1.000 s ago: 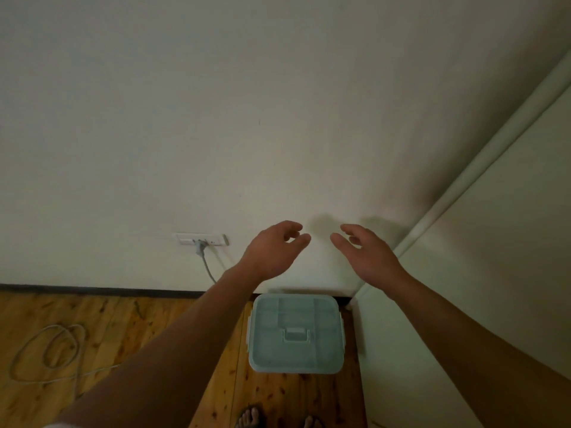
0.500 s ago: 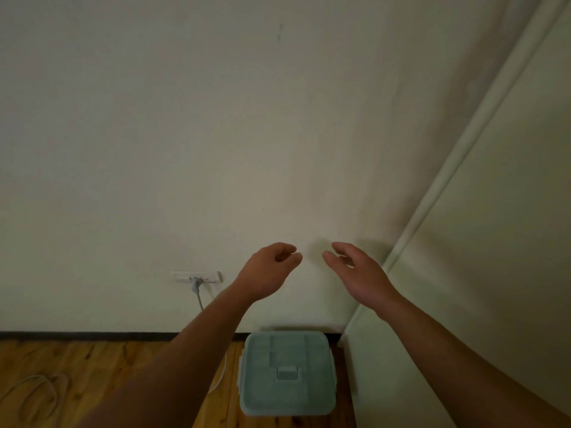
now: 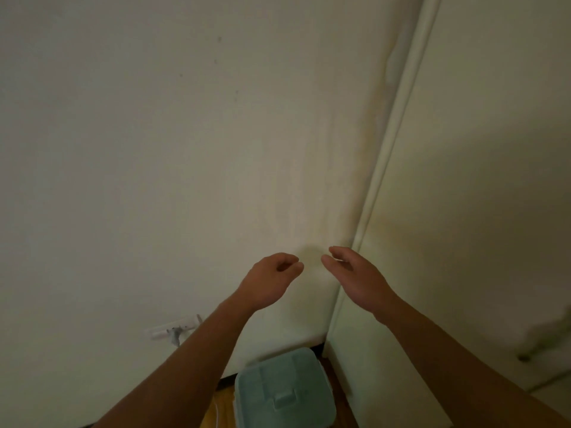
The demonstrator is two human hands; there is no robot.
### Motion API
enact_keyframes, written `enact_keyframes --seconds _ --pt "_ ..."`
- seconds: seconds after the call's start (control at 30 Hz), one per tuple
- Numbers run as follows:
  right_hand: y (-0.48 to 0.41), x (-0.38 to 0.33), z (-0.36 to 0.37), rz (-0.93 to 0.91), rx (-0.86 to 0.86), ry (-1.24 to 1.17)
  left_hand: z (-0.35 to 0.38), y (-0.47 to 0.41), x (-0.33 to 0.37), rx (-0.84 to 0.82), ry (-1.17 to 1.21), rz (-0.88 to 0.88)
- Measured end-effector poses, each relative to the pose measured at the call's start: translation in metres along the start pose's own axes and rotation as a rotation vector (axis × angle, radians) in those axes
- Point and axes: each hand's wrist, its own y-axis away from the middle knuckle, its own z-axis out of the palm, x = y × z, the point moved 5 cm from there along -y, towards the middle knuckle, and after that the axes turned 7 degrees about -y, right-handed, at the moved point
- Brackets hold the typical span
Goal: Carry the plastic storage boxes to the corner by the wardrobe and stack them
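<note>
A pale green plastic storage box (image 3: pixel 284 393) with a recessed lid handle sits on the wooden floor in the corner between the wall and the wardrobe (image 3: pixel 463 242). Both my arms are raised in front of me, well above the box. My left hand (image 3: pixel 268 281) hangs with loosely curled fingers and holds nothing. My right hand (image 3: pixel 355 276) is beside it, fingers relaxed and slightly bent, also empty. The two hands are a small gap apart in front of the wall.
A wall socket (image 3: pixel 173 329) with a plug in it is low on the wall, left of the box. The white wardrobe side fills the right. A strip of wooden floor (image 3: pixel 216 409) shows at the bottom edge.
The view has tilted upward, so the box and socket have slid toward the bottom edge and the floor cable is out of view. Both hands stay raised and empty, a little closer together.
</note>
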Motion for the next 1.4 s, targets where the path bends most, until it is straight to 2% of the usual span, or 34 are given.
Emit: enact_keyframes --seconds 0.27,0.47,0.67,0.77,1.1,1.4 --pt "0.055 -0.013 -0.037 0.054 0.136 0.077 0.008 0.01 0.04 -0.104 -0.039 0.182" --pt "0.12 -0.005 -0.076 0.115 0.248 0.114 0.049 0.038 0.086 -0.255 -0.097 0.321" --pt "0.195 0.013 -0.127 0.168 0.448 0.147 0.101 0.077 0.141 -0.349 -0.135 0.476" --pt "0.234 0.02 -0.145 0.193 0.469 0.138 0.128 0.101 0.164 -0.402 -0.157 0.536" --pt "0.395 0.057 -0.207 0.254 0.584 0.171 0.223 0.222 0.239 -0.553 -0.181 0.723" --pt "0.574 0.089 -0.252 0.313 0.792 0.148 0.317 0.376 0.296 -0.778 -0.211 0.93"
